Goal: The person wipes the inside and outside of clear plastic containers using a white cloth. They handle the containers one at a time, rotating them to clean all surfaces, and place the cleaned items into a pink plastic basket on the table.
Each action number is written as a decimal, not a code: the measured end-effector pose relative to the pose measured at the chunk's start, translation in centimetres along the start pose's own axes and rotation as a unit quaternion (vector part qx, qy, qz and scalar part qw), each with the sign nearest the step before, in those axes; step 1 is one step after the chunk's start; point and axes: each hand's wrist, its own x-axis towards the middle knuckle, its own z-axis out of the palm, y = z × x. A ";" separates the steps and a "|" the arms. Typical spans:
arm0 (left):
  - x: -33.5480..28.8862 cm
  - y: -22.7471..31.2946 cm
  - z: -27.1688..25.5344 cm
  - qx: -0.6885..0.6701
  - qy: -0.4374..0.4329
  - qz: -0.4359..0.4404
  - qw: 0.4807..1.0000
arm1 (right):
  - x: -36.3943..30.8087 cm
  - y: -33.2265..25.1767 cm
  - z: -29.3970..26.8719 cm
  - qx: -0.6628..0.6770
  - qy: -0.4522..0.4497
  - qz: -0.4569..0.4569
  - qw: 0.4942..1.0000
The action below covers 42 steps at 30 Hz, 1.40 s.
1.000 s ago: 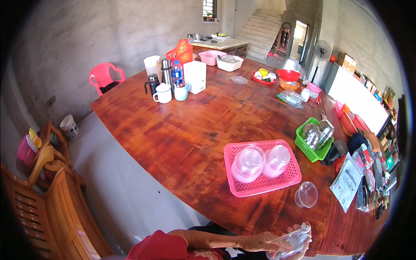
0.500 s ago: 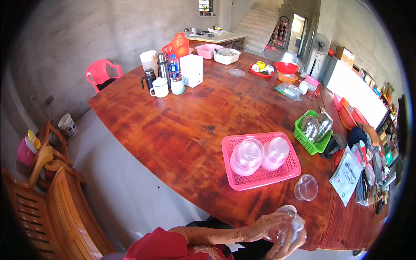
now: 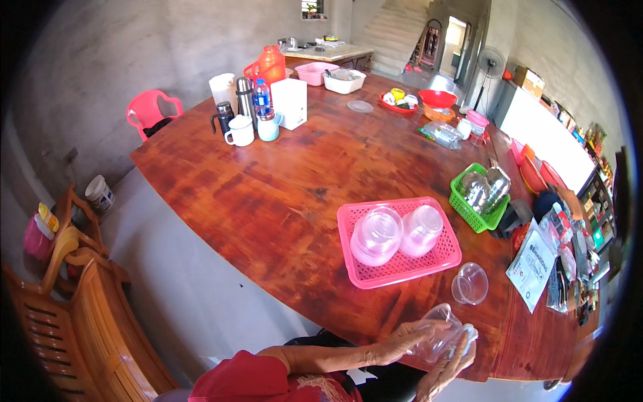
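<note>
Left hand: the fingers of the left hand [image 3: 407, 338] are being held half open, bent around the near side of a clear bowl [image 3: 439, 326].
Right hand: a pale, crumpled cloth [image 3: 471, 333] is being pressed to the bowl's right side by the curled, partly closed fingers of the right hand [image 3: 450, 367].
Held bowl: it is being held tilted between both sets of fingers, over the edge of the table [image 3: 268, 194].
Loose bowl: another clear bowl [image 3: 469, 283] is being supported by the table just beyond the fingers, slightly right.
Pink basket: stacked bowls [image 3: 376, 236] are being held in a pink basket [image 3: 402, 275], ahead of the left fingers.
Green basket: shiny metal bowls [image 3: 475, 191] are being held in a green basket [image 3: 465, 213], farther off, ahead and right of the fingers.
</note>
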 end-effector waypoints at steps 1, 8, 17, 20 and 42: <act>0.3 -0.2 0.0 0.015 0.017 0.011 1.000 | -0.5 -0.1 0.2 -0.019 0.004 0.005 1.000; 0.2 -0.2 -1.2 0.022 0.110 0.020 0.993 | -1.7 -0.7 1.3 -0.096 -0.032 -0.176 0.979; -2.2 -1.8 -1.3 0.250 -0.029 -0.030 0.967 | 3.1 -1.7 -2.0 -0.064 -0.079 -0.185 0.978; -2.0 -1.6 -2.0 0.165 -0.082 -0.042 0.982 | 4.5 0.5 -2.7 0.079 -0.120 -0.115 0.983; 0.2 -1.9 -0.9 -0.012 0.061 -0.040 0.997 | -0.4 2.9 -1.9 0.155 0.012 0.074 0.985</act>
